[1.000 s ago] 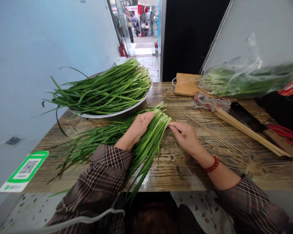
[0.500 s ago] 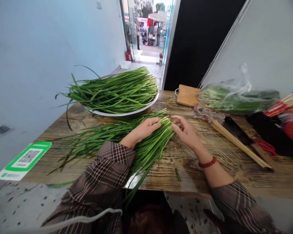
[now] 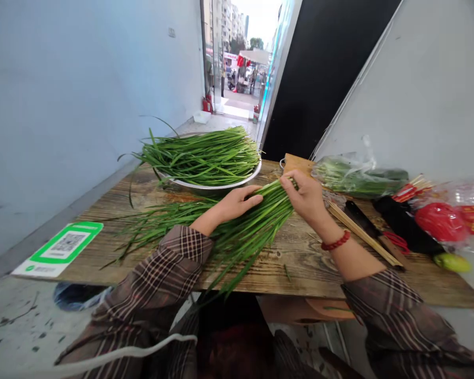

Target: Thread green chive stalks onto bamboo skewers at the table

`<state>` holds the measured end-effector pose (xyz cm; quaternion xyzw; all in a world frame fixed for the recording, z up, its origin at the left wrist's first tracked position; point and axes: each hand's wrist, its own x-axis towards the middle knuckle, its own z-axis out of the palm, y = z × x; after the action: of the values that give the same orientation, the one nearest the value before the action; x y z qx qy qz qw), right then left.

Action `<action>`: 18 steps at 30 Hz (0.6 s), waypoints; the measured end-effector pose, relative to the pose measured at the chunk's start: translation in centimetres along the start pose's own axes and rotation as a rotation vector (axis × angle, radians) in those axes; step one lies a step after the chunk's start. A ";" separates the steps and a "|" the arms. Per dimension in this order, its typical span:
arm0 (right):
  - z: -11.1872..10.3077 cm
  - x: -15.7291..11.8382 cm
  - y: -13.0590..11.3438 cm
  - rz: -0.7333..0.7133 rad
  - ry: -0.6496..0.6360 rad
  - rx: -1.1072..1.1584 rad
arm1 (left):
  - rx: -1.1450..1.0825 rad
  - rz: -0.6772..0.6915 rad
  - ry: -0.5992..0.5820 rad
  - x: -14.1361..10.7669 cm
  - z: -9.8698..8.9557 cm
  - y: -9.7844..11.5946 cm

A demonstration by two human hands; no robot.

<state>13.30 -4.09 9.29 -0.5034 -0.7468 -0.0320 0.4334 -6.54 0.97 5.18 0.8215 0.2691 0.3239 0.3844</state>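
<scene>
Right hand has moved up, fingers pinching the greens' ends; left hand's loosely open on top. Loose pinch, stalks could slip.

Shop-like room, glass door, payment-style QR sign

Brown plaid sleeves (pale-striped, loose-cuffed) and a red beaded bracelet.
</scene>
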 end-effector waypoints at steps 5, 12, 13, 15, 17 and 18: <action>-4.0 2.8 -2.1 -0.087 0.072 -0.146 | -0.014 -0.014 -0.107 -2.4 -1.8 -0.4; -11.7 5.9 -1.2 -0.067 0.299 -0.381 | 0.331 -0.266 -0.066 -5.2 -3.2 -4.6; -12.9 6.3 -1.0 -0.055 0.325 -0.440 | 0.378 -0.279 -0.054 -5.6 -3.6 -4.8; -14.9 6.8 -0.7 -0.041 0.342 -0.563 | 0.436 -0.265 -0.045 -6.2 -4.7 -4.6; -16.0 6.9 -0.9 -0.058 0.314 -0.632 | 0.514 -0.213 -0.036 -6.1 -5.8 -3.1; -16.1 6.8 -1.3 -0.069 0.301 -0.649 | 0.580 -0.185 -0.007 -5.8 -6.1 -1.8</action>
<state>21.39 -7.58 24.40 -0.5789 -0.6420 -0.3560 0.3550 -15.13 0.80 4.87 0.8700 0.4228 0.1943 0.1628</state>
